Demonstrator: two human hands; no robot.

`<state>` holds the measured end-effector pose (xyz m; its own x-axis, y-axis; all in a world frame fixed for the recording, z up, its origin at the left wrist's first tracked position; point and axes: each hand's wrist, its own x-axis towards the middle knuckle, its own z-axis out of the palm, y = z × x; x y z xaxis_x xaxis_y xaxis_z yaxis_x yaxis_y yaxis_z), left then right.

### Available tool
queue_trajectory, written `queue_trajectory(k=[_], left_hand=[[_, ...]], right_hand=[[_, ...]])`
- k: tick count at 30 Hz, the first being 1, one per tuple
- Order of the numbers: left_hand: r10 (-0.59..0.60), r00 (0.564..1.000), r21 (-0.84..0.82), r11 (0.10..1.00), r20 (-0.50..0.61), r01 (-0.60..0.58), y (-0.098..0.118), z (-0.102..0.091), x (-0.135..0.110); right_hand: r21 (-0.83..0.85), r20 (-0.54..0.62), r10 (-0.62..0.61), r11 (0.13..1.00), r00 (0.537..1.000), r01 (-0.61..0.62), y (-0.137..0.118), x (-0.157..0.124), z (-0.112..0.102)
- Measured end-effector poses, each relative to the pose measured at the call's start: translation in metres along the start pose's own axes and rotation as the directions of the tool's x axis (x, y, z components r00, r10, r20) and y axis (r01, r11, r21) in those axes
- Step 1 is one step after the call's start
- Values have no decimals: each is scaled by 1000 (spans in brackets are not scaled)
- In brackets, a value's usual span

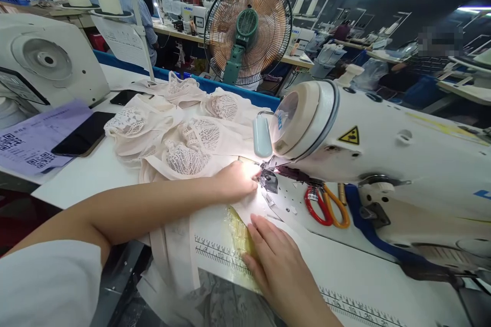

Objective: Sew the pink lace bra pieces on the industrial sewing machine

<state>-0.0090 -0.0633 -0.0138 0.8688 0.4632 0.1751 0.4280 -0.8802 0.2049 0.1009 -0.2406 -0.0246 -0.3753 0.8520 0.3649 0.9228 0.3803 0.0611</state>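
Observation:
My left hand (pixel 236 181) reaches across the table and pinches pale beige fabric (pixel 215 219) right at the presser foot (pixel 268 180) of the white sewing machine (pixel 383 158). My right hand (pixel 278 260) lies flat, fingers stretched, on the fabric in front of the needle, over a yellowish strip (pixel 238 235). A pile of beige lace-trimmed garment pieces (pixel 184 133) lies behind my left hand.
Red and orange scissors (pixel 326 207) lie under the machine arm. A black phone (pixel 84 134) and purple papers (pixel 34 140) sit at left beside another machine (pixel 46 61). A standing fan (pixel 247 28) is behind. A printed ruler (pixel 218 255) runs along the table edge. Other people work in the background.

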Motion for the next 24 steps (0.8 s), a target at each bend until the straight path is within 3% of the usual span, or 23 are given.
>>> queue_trajectory(k=[5, 11, 24], left_hand=[[197, 980, 200, 960, 11, -196, 12, -1, -18], [104, 993, 255, 960, 61, -116, 18, -2, -15], [117, 987, 212, 967, 106, -138, 12, -5, -11]], right_hand=[[-26, -31, 48, 998, 998, -49, 1, -4, 1], [-11, -3, 106, 994, 994, -106, 2, 0, 8], [-57, 26, 45, 997, 999, -43, 0, 3, 2]])
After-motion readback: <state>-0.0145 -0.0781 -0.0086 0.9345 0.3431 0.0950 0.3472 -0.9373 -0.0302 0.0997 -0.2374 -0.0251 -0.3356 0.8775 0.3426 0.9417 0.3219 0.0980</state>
